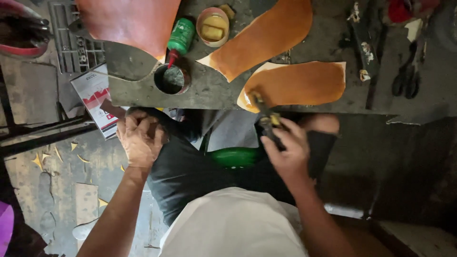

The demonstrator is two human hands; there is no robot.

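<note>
Two hands busy: right hand (285,150) grips a glue brush (264,116) over the leather piece (297,83); left hand (139,138) fisted, contents unclear.

Both forearms are extended forward from the lower edge of the view, bare to the elbows. The left hand (140,139) is held palm down, fingers curled inward into a loose fist, knuckles uppermost. The right hand (288,151) is positioned level with it, well apart, wrist slightly bent, fingers and thumb closed in a grip. Both hands are held above the lap.
</note>
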